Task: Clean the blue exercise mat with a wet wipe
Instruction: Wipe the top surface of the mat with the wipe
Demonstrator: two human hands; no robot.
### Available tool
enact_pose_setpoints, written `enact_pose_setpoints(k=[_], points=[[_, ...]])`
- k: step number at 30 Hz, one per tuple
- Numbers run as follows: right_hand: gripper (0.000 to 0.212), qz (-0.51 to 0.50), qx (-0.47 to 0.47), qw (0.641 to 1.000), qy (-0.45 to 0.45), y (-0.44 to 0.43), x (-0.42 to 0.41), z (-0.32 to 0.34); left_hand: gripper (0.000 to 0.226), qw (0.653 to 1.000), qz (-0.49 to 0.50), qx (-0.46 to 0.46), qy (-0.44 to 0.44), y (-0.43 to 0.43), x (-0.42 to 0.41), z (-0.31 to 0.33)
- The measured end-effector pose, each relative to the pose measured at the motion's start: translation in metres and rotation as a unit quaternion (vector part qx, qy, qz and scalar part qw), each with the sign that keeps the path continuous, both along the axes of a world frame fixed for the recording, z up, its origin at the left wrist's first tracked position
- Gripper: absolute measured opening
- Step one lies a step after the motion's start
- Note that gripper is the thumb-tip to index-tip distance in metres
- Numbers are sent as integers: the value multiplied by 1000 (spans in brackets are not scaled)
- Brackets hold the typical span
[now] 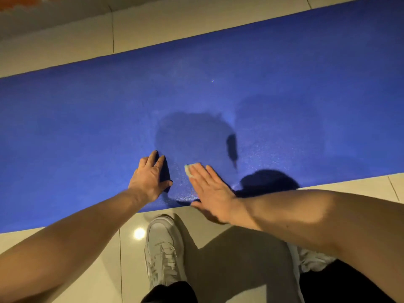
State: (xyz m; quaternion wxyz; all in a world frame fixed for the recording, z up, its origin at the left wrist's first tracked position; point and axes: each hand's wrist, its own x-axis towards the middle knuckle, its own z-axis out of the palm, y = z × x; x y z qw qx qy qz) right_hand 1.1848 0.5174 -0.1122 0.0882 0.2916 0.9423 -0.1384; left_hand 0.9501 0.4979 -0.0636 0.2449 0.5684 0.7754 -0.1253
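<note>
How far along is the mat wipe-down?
Done: only a glistening patch near the hands looks damp, so probably wiped.
In hand: the right hand presses the wet wipe flat on the blue mat, and the left hand rests on the mat beside it.
Left: the stretches to both sides and toward the far edge show no sheen, so most of the mat is likely undone.

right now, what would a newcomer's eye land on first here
The blue exercise mat fills the middle, running slantwise across the pale tiled floor. Near its front edge the right hand presses a white wet wipe flat onto it, with the left hand resting on the mat just beside. A white shoe stands on the tiles below the hands.
</note>
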Motion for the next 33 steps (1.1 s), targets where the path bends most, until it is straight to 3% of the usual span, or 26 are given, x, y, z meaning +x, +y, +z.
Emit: enact_pose_setpoints(k=[3, 6, 8, 10, 12, 15, 17, 23, 26, 28, 30, 33], points=[[94, 81, -67, 994, 34, -29, 13, 0, 97, 1000, -2, -7, 6, 0, 2, 1], [95, 135, -67, 988, 20, -20, 24, 3, 98, 1000, -8, -15, 9, -1, 6, 3], [86, 181, -44, 983, -8, -5, 31, 9, 98, 1000, -9, -15, 3, -3, 7, 3], [75, 224, 44, 972, -55, 14, 36, 16, 98, 1000, -12, -15, -7, -4, 8, 6], [73, 198, 81, 975, -68, 39, 45, 26, 97, 999, 0, -20, -29, -3, 13, 11], [79, 133, 52, 986, -82, 77, 63, 40, 94, 997, 47, -22, -56, -2, 29, 18], [80, 99, 27, 985, -140, 86, 70, 42, 94, 997, 31, -29, -58, -1, 39, 18], [81, -32, -15, 994, -100, -4, 50, 32, 97, 998, -7, -44, -39, -11, 47, 16], [70, 20, -50, 994, -93, -41, 36, 33, 94, 998, -18, -35, -43, -15, 45, 15], [65, 69, -14, 992, -106, -35, 42, 34, 93, 998, -28, -34, -41, -16, 43, 14], [73, 97, 42, 989, -103, -21, 61, 31, 92, 998, -43, -34, -40, -18, 41, 11], [86, 43, 18, 999, -17, -1, 99, 28, 92, 998, -51, -24, -38, -20, 40, 10]])
